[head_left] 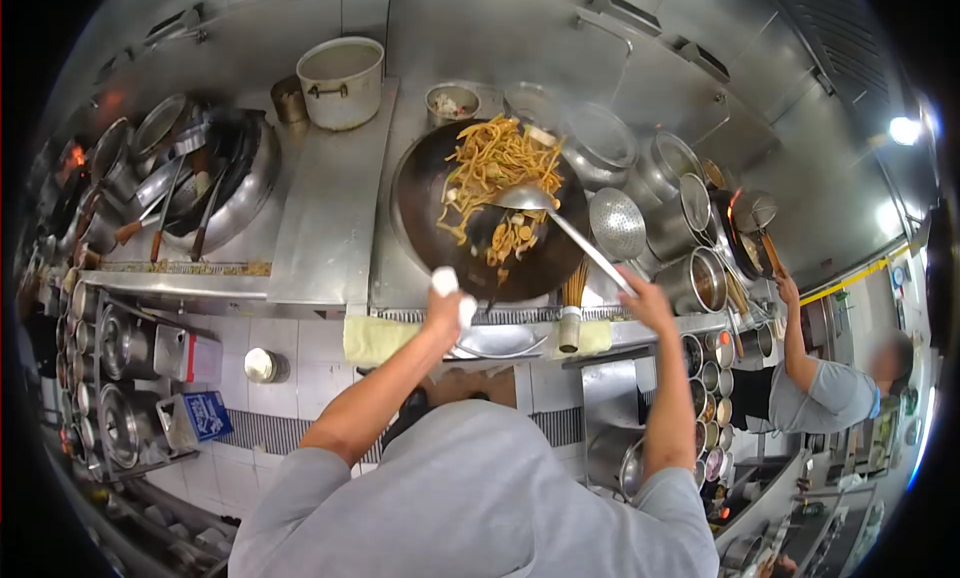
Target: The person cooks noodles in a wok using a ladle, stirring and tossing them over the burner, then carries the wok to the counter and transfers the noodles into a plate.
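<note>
Near the front left edge of a large dark wok [425, 203], my left hand [445, 313] is closed around a white cloth [446, 281]; the wok's handle, if one is there, is hidden. My right hand [648, 303] grips the long metal handle of a ladle [525, 197], whose bowl rests among the noodles. Thick yellow-brown noodles [495, 163] are heaped toward the back of the wok. Smaller pieces of food [512, 236] lie nearer its middle.
A bamboo brush [572, 313] stands at the wok's front right, below a perforated skimmer [618, 223]. Behind are a small bowl [453, 103] and a tall pot [341, 83]. Another person [825, 393] works at the far right.
</note>
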{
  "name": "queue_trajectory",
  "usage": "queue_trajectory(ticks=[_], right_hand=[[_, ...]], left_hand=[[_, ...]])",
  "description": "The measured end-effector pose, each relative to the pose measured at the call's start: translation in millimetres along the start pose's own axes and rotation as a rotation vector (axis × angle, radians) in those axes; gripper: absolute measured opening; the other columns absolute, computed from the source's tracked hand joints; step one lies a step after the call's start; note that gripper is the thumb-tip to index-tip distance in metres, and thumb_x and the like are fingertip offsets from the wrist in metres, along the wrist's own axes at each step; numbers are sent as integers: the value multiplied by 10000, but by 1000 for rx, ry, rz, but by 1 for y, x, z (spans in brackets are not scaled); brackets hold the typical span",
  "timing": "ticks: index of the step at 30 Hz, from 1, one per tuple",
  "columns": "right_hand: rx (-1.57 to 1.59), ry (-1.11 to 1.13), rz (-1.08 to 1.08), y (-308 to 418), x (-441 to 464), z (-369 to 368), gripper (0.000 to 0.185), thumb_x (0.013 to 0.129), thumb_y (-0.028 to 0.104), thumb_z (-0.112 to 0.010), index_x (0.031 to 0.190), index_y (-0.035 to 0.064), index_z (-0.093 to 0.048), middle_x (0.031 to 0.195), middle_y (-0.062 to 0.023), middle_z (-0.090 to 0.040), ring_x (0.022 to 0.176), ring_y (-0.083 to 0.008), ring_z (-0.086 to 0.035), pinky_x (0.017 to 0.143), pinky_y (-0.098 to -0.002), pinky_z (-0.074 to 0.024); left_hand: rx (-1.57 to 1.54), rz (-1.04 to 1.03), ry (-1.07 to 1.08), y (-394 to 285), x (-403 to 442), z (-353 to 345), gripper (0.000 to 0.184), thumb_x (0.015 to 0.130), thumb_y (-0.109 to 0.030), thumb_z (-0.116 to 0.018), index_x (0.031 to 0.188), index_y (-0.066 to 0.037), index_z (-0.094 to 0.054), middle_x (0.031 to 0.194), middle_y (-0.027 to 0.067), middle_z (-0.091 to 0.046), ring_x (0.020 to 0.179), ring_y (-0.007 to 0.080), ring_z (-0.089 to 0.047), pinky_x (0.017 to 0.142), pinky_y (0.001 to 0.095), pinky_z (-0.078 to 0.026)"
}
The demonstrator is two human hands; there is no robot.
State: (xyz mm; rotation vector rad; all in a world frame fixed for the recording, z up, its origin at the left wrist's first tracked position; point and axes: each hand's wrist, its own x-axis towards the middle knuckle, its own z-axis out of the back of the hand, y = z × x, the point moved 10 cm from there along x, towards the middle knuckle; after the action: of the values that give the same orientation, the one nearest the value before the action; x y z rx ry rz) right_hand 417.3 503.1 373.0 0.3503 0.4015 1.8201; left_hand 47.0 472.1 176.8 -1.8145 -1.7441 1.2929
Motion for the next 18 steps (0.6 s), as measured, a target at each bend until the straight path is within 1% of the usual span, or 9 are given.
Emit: queue_trajectory(ticks=[1, 2, 5, 7, 9, 12, 15, 17, 18], right_hand=[[-59, -33, 15, -17, -7, 25, 545, 805, 161, -707, 1320, 231, -544, 1203, -115, -631, 1074, -304, -622, 878, -337, -482], [67, 4, -26, -28, -15, 49, 533, 798, 150, -699, 1306, 228, -558, 1184, -115, -643, 1051, -286, -636, 879, -327, -482], [-303, 44, -146, -14, -23, 114, 574, 721, 71, -649, 1268, 231, -589, 1115, -80, -673, 1012, -282, -640, 865, -383, -497], [-484, -54, 28, -3, -3, 97, 570, 728, 68, -629, 1265, 252, -586, 1069, -94, -678, 965, -310, -640, 829, -416, -506], [-594, -91, 14, -4, 14, 49, 545, 769, 99, -630, 1278, 283, -569, 1047, -127, -659, 929, -347, -630, 800, -420, -513], [-550, -69, -77, -12, 27, 40, 522, 782, 137, -649, 1277, 282, -572, 1047, -126, -667, 929, -337, -638, 810, -427, -511], [-346, 135, -167, 5, 4, 89, 508, 769, 215, -685, 1262, 287, -586, 1054, -116, -680, 941, -323, -647, 843, -427, -504], [-246, 253, -121, -1, 0, 94, 513, 784, 228, -666, 1282, 296, -565, 1084, -141, -666, 982, -338, -631, 870, -433, -490], [-239, 248, -123, -5, 11, 82, 513, 784, 228, -666, 1282, 296, -565, 1084, -141, -666, 982, -338, -631, 870, -433, -490]], left_hand=[[-123, -34, -34, -15, 8, -11, 206, 747, 75, -503, 931, -12, -537, 775, 55, -556, 627, 195, -588, 506, 329, -486], [-118, 1, -6, -18, 23, -19, 168, 750, 63, -509, 899, -14, -527, 745, 48, -542, 591, 190, -574, 477, 327, -469], [-141, 5, 10, -23, 43, -34, 119, 755, 45, -519, 856, -19, -511, 702, 45, -527, 534, 184, -556, 434, 324, -444], [-125, 5, -4, -20, 48, -31, 107, 757, 37, -523, 846, -20, -506, 688, 47, -526, 514, 182, -550, 419, 323, -436], [-101, 39, 15, -16, 60, -36, 108, 758, 30, -529, 845, -28, -502, 687, 55, -530, 519, 190, -558, 424, 320, -443], [-130, 31, 26, -16, 75, -45, 133, 767, 17, -541, 880, -40, -497, 691, 57, -536, 536, 195, -568, 422, 322, -446], [-152, 73, 22, 6, 103, -38, 154, 791, 1, -544, 925, -55, -494, 705, 57, -548, 547, 196, -572, 407, 337, -440], [-86, 119, 32, 3, 99, -40, 146, 804, -3, -536, 933, -57, -494, 732, 59, -557, 544, 197, -570, 404, 337, -440], [-89, 135, 32, 0, 92, -43, 118, 827, -55, -563, 928, -81, -509, 763, 47, -571, 595, 186, -573, 468, 343, -452]])
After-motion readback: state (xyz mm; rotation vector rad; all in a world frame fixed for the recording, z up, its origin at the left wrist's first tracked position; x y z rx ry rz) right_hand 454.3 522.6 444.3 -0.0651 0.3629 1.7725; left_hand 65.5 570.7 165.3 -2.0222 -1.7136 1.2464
